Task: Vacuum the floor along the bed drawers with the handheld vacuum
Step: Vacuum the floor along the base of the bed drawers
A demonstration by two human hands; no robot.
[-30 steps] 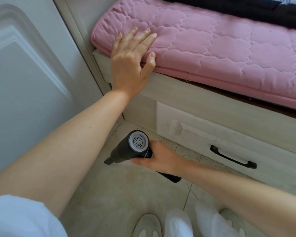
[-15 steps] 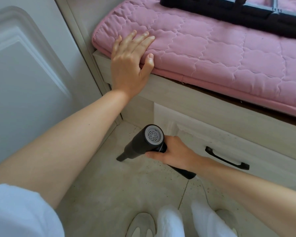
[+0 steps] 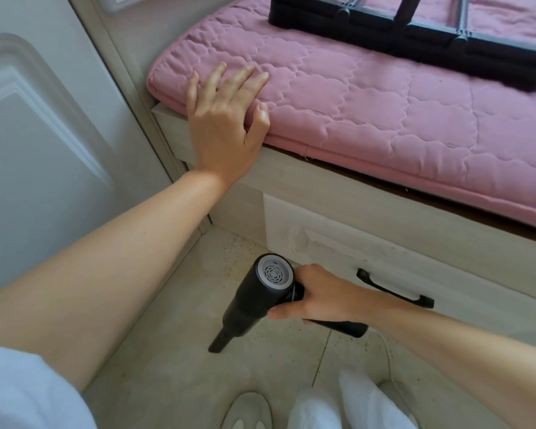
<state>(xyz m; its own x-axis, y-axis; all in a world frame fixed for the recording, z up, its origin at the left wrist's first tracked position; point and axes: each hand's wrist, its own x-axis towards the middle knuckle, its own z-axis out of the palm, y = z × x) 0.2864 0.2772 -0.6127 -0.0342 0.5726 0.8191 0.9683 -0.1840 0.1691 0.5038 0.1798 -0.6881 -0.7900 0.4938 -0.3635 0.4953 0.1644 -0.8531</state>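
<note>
The right hand (image 3: 317,297) is gripping the vacuum (image 3: 260,292) by its handle, its nozzle swinging from the door side toward six o'clock over speckled floor (image 3: 167,351) beside the drawer (image 3: 338,243). The left hand (image 3: 226,119) is resting flat on the mattress (image 3: 384,119); that strip looks covered.

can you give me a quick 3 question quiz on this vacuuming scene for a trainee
1. True or false: the left hand grips the handheld vacuum.
2. Which way does the vacuum's nozzle point? A) up at the pink mattress pad B) down toward the floor C) into an open drawer
3. Fill in: the black handle sits on the front of the bed ____.

Key
1. False; the right hand grips it, and the left rests flat on the pad.
2. B
3. drawer
</note>
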